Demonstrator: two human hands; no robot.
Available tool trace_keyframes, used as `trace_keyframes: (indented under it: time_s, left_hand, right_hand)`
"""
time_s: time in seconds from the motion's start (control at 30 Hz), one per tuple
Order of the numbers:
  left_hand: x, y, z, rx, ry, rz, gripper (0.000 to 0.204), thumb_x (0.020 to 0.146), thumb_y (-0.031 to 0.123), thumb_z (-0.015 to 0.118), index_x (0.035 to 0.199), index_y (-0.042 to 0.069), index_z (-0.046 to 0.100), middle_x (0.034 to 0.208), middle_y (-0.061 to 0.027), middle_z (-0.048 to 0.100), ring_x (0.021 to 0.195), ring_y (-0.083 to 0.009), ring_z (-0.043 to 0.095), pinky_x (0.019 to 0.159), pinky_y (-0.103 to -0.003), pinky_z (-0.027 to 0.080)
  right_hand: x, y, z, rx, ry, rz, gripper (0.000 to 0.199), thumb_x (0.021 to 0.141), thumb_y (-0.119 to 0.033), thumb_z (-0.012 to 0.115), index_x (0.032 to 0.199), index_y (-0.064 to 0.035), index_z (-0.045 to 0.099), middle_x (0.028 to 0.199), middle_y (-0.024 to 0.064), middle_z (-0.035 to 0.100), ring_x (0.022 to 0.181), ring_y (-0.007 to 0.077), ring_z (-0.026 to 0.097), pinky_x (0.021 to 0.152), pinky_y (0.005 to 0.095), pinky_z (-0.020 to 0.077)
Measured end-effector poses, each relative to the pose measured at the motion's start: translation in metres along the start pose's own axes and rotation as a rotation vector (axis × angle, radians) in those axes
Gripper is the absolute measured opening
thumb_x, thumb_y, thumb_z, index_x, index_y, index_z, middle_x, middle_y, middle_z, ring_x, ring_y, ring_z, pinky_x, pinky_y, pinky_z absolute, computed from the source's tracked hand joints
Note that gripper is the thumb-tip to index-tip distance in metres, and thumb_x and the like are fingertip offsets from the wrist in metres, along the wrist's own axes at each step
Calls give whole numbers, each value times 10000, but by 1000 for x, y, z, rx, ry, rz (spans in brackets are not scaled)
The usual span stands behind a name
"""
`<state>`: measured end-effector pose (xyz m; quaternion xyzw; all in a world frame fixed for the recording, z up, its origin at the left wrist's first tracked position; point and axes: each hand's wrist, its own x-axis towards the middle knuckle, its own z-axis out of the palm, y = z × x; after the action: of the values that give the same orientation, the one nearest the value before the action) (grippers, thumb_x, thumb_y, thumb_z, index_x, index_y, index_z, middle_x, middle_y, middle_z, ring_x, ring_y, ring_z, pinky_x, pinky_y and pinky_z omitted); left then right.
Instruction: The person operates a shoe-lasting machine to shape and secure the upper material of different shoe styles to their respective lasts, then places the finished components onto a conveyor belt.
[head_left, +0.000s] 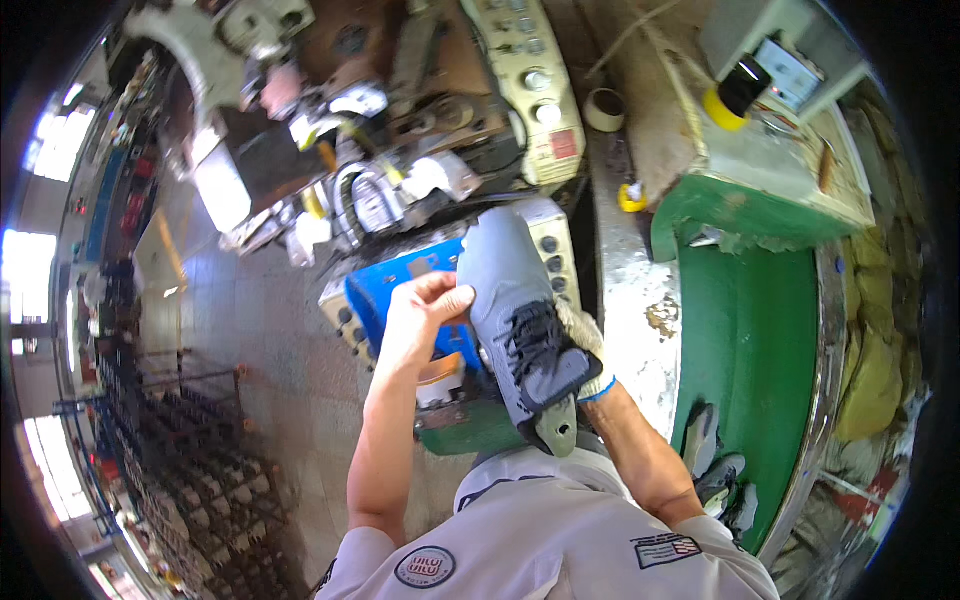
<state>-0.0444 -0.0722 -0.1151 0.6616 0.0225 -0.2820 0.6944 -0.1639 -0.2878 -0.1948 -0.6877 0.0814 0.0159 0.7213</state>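
Note:
A grey shoe upper (500,285) with black laces is in front of me, its toe pointing away. A pale green last (556,428) with a hole in it sticks out of its collar. My right hand (584,340), in a white knit glove with a blue cuff edge, grips the shoe along its right side; its fingers are partly hidden underneath. My bare left hand (425,310) is at the left edge of the forefoot, thumb and forefinger closed in a pinch. Whatever lies between those fingertips, if anything, is too small to make out.
Behind the shoe stands a machine with metal clamps (370,200), a blue panel (395,285) and a knobbed control panel (540,100). On the right runs a green-lined trough (750,330) with several shoes (715,475). Loaded shoe racks (190,500) stand at left.

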Motion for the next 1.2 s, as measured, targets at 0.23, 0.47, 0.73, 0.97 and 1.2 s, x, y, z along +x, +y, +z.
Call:
trace_keyframes:
  time_s: [0.23, 0.47, 0.73, 0.97, 1.2]
  left_hand:
    - [-7, -12, -92, -232, 406, 105, 265, 850, -18, 750, 1102, -69, 688, 972, -121, 730, 815, -175, 715, 740, -300, 615]
    - [6, -10, -120, -355, 547, 316, 514, 832, -73, 691, 1325, -116, 552, 1166, -218, 693, 939, -224, 713, 821, -298, 592]
    - [31, -48, -101, -694, 313, 29, 513, 1066, 431, 488, 1282, -14, 624, 1143, -89, 704, 983, -154, 668, 898, -317, 525]
    - [43, -64, -111, -584, 257, 97, 514, 1076, 442, 465, 1253, -7, 642, 1123, -73, 707, 968, -153, 668, 874, -304, 521]
    - [53, -88, -103, -454, 363, 222, 465, 1108, 364, 415, 1155, -18, 676, 1044, -35, 688, 902, -100, 607, 824, -276, 493]
  right_hand:
    - [63, -61, 100, 518, 19, 198, 431, 985, -151, 648, 1335, 86, 562, 1142, 68, 667, 997, 100, 627, 891, 241, 502]
    - [125, -20, 150, 191, 95, -135, 341, 991, -166, 664, 1217, 89, 640, 1098, 75, 695, 951, 114, 624, 846, 258, 524]
    - [157, -4, 178, 820, 156, 164, 334, 953, -174, 716, 1187, 62, 685, 1024, 69, 708, 871, 140, 651, 806, 281, 532]
    - [159, 14, 175, 794, 141, 161, 311, 985, -181, 660, 1212, 30, 678, 1108, 76, 700, 965, 153, 660, 894, 303, 528]
    - [152, 0, 184, 586, 279, 143, 313, 988, -290, 692, 938, 16, 739, 864, -9, 669, 772, 69, 564, 698, 250, 467]
